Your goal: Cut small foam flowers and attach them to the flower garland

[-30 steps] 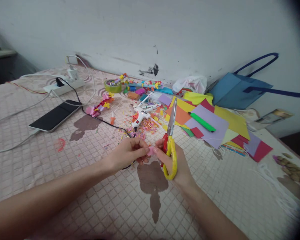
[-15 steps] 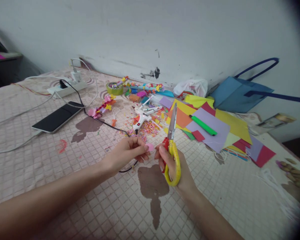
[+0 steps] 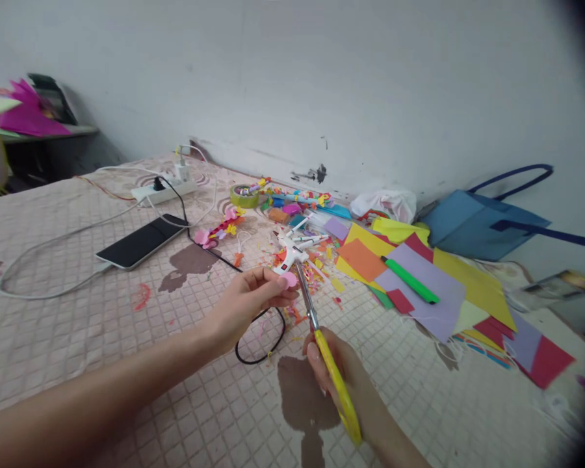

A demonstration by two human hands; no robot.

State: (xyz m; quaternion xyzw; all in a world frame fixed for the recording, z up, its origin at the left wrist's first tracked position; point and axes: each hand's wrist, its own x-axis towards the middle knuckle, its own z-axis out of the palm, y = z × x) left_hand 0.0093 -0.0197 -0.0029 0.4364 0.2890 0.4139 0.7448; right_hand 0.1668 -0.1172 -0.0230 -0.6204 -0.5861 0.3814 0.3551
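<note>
Between the thumb and fingers of my left hand (image 3: 253,299) is a small rounded pink paper piece (image 3: 288,280). My right hand (image 3: 344,364) is wrapped round a pair of scissors (image 3: 338,383) with yellow handles. Their metal blades point up and away, close to the right of the pink piece; whether they touch it I cannot tell. Just beyond the blades lies a white glue gun (image 3: 290,255), amid many small coloured paper scraps (image 3: 316,279).
Coloured paper sheets (image 3: 424,286) with a green marker (image 3: 409,279) lie to the right, a blue bag (image 3: 482,224) behind. On the left are a phone (image 3: 141,242), a power strip (image 3: 163,192) and cables. A flower-decorated stick (image 3: 219,229) and green tape roll (image 3: 244,195) lie farther back.
My view has swung left and up. The scissors have tilted from upright to leaning left, bringing their blades beside the pink piece. My left hand still pinches that piece.
</note>
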